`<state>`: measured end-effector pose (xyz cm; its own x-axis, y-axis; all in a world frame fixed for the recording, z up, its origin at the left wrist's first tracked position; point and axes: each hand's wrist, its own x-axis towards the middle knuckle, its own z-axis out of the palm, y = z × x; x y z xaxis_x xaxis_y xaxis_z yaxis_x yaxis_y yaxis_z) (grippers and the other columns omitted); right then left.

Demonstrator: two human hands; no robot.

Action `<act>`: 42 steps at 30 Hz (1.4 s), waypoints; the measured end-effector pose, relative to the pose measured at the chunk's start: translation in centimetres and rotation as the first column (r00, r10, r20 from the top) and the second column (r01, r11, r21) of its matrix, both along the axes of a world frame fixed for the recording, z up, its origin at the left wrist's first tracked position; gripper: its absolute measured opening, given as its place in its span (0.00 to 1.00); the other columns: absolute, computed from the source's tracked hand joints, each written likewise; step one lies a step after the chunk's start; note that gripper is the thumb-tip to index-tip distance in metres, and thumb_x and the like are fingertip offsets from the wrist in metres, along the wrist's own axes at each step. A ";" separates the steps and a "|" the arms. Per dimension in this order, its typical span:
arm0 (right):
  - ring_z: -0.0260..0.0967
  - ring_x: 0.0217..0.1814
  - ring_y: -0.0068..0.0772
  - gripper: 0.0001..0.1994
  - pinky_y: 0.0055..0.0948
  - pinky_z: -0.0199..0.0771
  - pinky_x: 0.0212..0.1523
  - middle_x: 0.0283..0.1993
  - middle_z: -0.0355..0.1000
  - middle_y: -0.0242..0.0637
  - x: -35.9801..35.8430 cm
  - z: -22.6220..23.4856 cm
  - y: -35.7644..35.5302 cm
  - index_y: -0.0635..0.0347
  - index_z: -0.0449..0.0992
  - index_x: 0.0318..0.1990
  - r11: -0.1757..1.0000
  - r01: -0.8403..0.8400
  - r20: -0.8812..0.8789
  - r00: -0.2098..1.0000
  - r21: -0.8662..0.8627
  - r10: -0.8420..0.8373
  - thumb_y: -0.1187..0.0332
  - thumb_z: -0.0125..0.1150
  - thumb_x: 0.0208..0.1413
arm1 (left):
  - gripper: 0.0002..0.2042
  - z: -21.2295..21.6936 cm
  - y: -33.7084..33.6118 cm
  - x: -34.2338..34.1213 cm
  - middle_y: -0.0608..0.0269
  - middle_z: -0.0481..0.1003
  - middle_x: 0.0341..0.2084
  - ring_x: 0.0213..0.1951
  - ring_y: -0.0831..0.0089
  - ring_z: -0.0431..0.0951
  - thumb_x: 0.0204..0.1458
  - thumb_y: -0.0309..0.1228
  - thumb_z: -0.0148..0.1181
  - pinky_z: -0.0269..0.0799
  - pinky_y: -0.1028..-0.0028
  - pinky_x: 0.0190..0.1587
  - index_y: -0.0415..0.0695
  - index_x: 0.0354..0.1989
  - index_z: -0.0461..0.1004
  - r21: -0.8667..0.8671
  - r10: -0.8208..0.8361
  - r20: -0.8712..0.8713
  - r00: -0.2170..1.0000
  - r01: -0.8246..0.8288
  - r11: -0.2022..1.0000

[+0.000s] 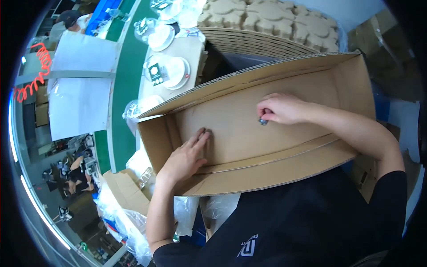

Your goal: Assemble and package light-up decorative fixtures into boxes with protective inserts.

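A long open cardboard box [231,120] lies in front of me, its brown walls standing up around a flat bottom. Inside its left part, my left hand [184,158] reaches over the near wall with fingers stretched out toward the bottom, holding nothing. Over the right half of the box, my right hand [282,109] is closed in a pinch. From its fingertips pokes a small dark, bluish shiny object [263,122]; its kind is too small to make out.
Stacked moulded pulp trays [271,20] stand beyond the box. White round items in clear plastic [173,73] line a bench beside a green conveyor belt [122,129] at left. Plastic bags [129,227] and a cardboard flap [126,191] lie at lower left. Other people work farther left.
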<state>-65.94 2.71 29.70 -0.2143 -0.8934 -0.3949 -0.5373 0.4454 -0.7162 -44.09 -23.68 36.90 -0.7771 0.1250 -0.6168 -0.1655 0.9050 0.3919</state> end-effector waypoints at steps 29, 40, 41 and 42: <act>0.71 0.37 0.35 0.06 0.38 0.70 0.40 0.34 0.71 0.34 -0.5 0.0 -0.6 0.57 0.76 0.34 0.999 0.014 0.072 0.997 0.041 -0.017 0.68 0.66 0.53 | 0.30 -0.5 0.0 0.0 0.51 0.58 0.69 0.55 0.47 0.75 0.55 0.29 0.62 0.72 0.59 0.58 0.40 0.66 0.61 -0.003 0.006 -0.057 0.998 -0.006 1.000; 0.73 0.47 0.49 0.05 0.47 0.71 0.46 0.41 0.74 0.42 0.0 -1.7 -0.2 0.60 0.73 0.39 0.999 0.041 0.017 0.999 -0.016 -0.040 0.69 0.54 0.61 | 0.11 -3.7 1.8 -4.3 0.50 0.75 0.33 0.33 0.55 0.81 0.51 0.22 0.57 0.78 0.61 0.35 0.38 0.44 0.69 -0.356 -0.188 -0.182 0.965 0.114 0.927; 0.73 0.47 0.49 0.05 0.46 0.71 0.47 0.41 0.74 0.42 -0.2 -1.8 0.0 0.61 0.72 0.39 0.997 0.049 0.039 0.998 -0.055 -0.047 0.70 0.53 0.62 | 0.11 -3.9 1.8 -4.4 0.50 0.75 0.33 0.33 0.55 0.81 0.51 0.22 0.57 0.78 0.61 0.35 0.38 0.44 0.69 -0.353 -0.195 -0.183 0.964 0.120 0.928; 0.73 0.47 0.49 0.05 0.46 0.71 0.47 0.41 0.74 0.42 -0.5 -1.9 0.2 0.61 0.72 0.39 0.997 0.056 0.038 0.998 -0.052 -0.054 0.70 0.53 0.62 | 0.11 -4.0 1.7 -4.2 0.50 0.75 0.32 0.33 0.54 0.81 0.51 0.22 0.57 0.78 0.61 0.35 0.38 0.43 0.70 -0.319 -0.182 -0.220 0.958 0.106 0.942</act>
<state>-66.47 2.86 27.82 -0.2499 -0.9004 -0.3562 -0.4860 0.4348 -0.7582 -48.25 -21.98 32.86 -0.8950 0.0851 -0.4378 0.0411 0.9932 0.1090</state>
